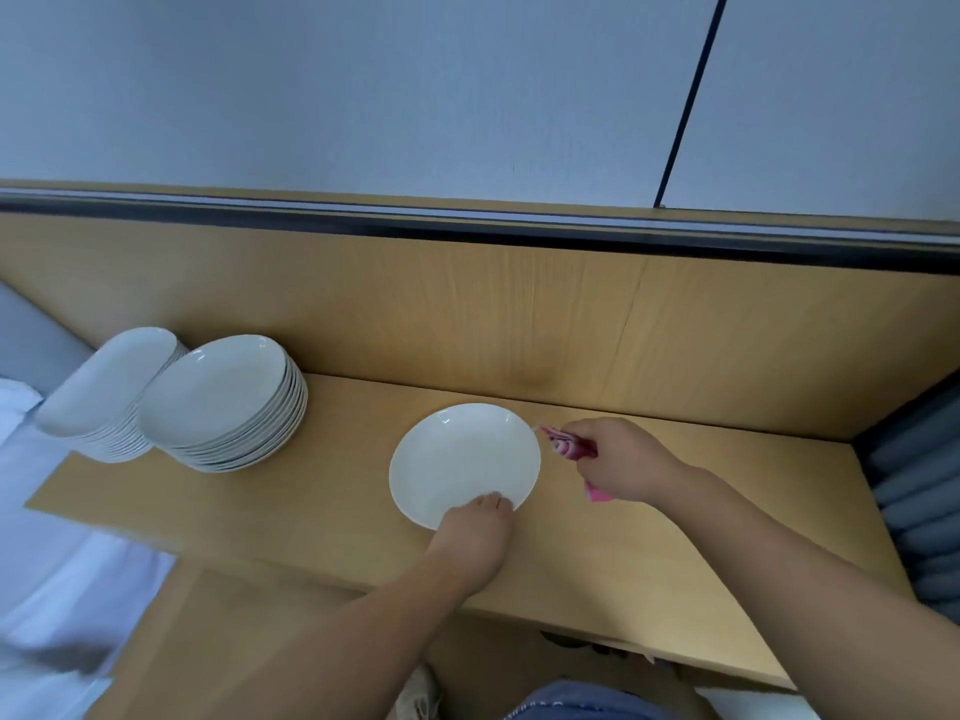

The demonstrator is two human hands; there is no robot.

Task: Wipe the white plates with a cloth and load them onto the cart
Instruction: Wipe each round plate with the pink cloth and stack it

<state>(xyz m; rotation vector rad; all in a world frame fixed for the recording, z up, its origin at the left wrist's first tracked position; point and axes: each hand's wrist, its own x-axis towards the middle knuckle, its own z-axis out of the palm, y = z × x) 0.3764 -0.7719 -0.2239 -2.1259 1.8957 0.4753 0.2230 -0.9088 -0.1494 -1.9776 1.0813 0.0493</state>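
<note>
A single white plate (462,457) lies flat on the wooden shelf (675,537). My left hand (475,527) grips its near rim, thumb on top and fingers curled at the edge. My right hand (618,459) is just right of the plate and holds a bunched pink cloth (569,446), which pokes out toward the plate's rim. Two stacks of white plates stand at the shelf's left end: a nearer stack (228,402) and a farther stack (109,392). No cart is in view.
A wooden back panel (467,314) rises behind the shelf, with a pale wall above it. A grey ribbed surface (919,491) stands at the right end. White material (52,537) lies left of the shelf.
</note>
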